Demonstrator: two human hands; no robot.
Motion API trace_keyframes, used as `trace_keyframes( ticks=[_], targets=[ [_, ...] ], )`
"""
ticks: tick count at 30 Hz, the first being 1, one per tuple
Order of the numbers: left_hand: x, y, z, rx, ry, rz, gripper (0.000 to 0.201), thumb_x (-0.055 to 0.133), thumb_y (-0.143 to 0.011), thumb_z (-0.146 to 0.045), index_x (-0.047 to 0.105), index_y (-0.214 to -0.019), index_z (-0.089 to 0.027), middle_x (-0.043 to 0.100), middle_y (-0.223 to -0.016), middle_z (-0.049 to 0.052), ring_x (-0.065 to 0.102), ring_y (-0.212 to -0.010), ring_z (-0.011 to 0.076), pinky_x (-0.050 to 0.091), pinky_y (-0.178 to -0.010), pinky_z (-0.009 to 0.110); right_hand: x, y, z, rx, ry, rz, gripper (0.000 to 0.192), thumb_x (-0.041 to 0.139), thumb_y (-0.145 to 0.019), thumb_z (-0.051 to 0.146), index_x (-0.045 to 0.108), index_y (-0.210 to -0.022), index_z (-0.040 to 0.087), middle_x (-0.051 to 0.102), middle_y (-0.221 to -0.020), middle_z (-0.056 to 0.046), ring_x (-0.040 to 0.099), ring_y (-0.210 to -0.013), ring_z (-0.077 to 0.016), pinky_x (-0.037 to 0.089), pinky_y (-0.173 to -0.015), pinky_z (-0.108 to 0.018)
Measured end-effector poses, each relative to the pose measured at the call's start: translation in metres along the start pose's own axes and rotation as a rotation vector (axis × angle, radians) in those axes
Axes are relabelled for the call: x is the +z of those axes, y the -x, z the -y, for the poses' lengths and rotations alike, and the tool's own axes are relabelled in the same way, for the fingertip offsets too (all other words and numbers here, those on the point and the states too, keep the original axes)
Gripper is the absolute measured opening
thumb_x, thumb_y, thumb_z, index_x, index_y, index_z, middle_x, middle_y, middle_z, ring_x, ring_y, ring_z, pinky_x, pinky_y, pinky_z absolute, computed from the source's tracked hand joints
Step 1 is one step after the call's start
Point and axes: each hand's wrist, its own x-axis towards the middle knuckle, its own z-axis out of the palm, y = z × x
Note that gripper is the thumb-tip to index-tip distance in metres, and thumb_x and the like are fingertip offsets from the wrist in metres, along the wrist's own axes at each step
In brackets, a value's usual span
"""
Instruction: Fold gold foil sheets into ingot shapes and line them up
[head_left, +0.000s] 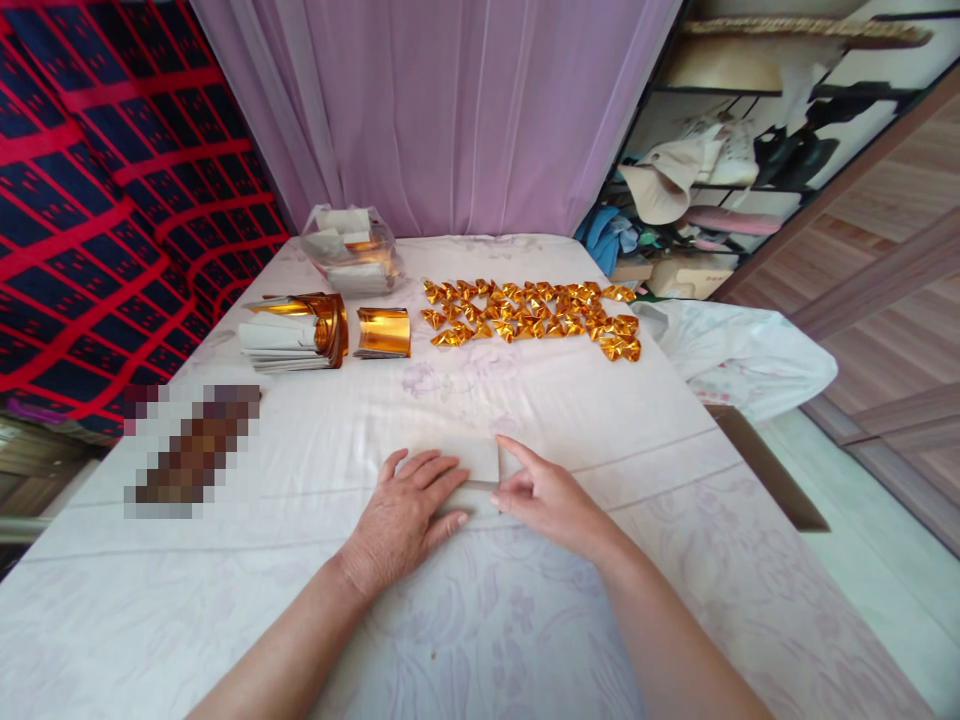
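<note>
A small pale grey sheet of paper [480, 462] lies on the cloth-covered table in front of me, partly hidden by my hands. My left hand [409, 510] rests flat over its left part, fingers stretched out and thumb apart. At the paper's right edge is my right hand [544, 500]: the index finger reaches to the far corner, the thumb touches near the closer corner, and the other fingers are curled. Farther off, several folded gold foil pieces [525, 312] sit in rows. To their left stand a small stack of gold foil sheets [384, 332] and a larger, fanned stack [289, 335].
A clear plastic bag [352, 255] of more sheets stands at the back left. At left on the tablecloth [322, 440] is a blurred-out item [196, 445]. A white plastic bag [739, 350] hangs by the right edge, near shelves [720, 185]. A purple curtain [450, 110] closes the back.
</note>
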Motion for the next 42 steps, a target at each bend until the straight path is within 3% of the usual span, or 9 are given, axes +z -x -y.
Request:
trace_keyframes(
  ticks=[4,8,15,23,30,35,42],
  targets=[
    [0.002,0.001,-0.001,0.007,-0.035,-0.008,0.043,0.055,-0.091,-0.047,0.058,-0.13,-0.028,0.059,-0.135,0.008,0.048,-0.126,0.0317,0.025,-0.108,0.06,-0.001,0.004,-0.001,0.0,-0.049,0.143,0.08,0.064,-0.076,0.017,0.031,-0.149,0.021,0.067,-0.075,0.004,0.058,-0.065,-0.011,0.042,-0.062,-0.022],
    [0.001,0.004,-0.002,-0.009,-0.059,-0.035,0.044,0.058,-0.089,-0.047,0.059,-0.128,-0.026,0.059,-0.134,0.009,0.049,-0.124,0.0313,0.024,-0.109,0.059,-0.001,0.003,-0.004,-0.036,-0.101,0.214,0.071,0.054,-0.072,0.002,0.045,-0.14,0.022,0.065,-0.083,0.003,0.054,-0.063,-0.0075,0.04,-0.059,-0.019],
    [0.0,0.01,-0.005,-0.099,-0.085,-0.088,0.055,0.065,-0.082,-0.051,0.057,-0.13,-0.026,0.059,-0.131,0.011,0.05,-0.121,0.0326,0.027,-0.106,0.059,0.008,-0.002,-0.008,-0.177,-0.027,0.11,0.05,0.049,-0.076,0.003,0.066,-0.117,0.024,0.068,-0.094,0.0,0.06,-0.074,-0.0104,0.046,-0.068,-0.021],
    [-0.001,0.01,-0.002,-0.115,-0.035,-0.061,0.059,0.069,-0.078,-0.048,0.055,-0.131,-0.027,0.057,-0.131,0.011,0.048,-0.121,0.0317,0.027,-0.106,0.058,0.012,-0.007,-0.011,-0.616,0.516,-0.119,0.038,0.051,-0.086,0.007,0.068,-0.115,0.024,0.068,-0.095,-0.005,0.06,-0.091,-0.0179,0.049,-0.083,-0.031],
    [0.002,0.011,0.001,-0.098,-0.009,-0.078,0.058,0.068,-0.079,-0.048,0.055,-0.131,-0.027,0.056,-0.131,0.011,0.048,-0.122,0.0317,0.022,-0.108,0.06,0.012,-0.004,-0.005,-0.693,0.745,-0.231,0.031,0.061,-0.083,0.01,0.069,-0.109,0.025,0.064,-0.112,-0.008,0.057,-0.101,-0.0219,0.05,-0.086,-0.036],
    [0.0,0.01,0.001,-0.092,-0.016,-0.083,0.054,0.067,-0.081,-0.046,0.056,-0.13,-0.026,0.058,-0.131,0.011,0.05,-0.122,0.0321,0.021,-0.109,0.062,0.015,-0.005,-0.005,-0.734,0.774,-0.155,0.027,0.062,-0.087,0.017,0.067,-0.112,0.023,0.065,-0.12,-0.007,0.056,-0.111,-0.0236,0.048,-0.091,-0.039],
    [-0.007,0.014,0.009,-0.086,0.02,-0.066,0.032,0.057,-0.08,-0.012,0.063,-0.108,-0.025,0.065,-0.127,0.007,0.054,-0.123,0.0293,0.021,-0.11,0.061,0.018,0.0,-0.006,-0.705,0.75,-0.156,0.022,0.061,-0.09,0.027,0.067,-0.11,0.019,0.066,-0.121,-0.008,0.057,-0.111,-0.0255,0.047,-0.092,-0.043]
  ],
)
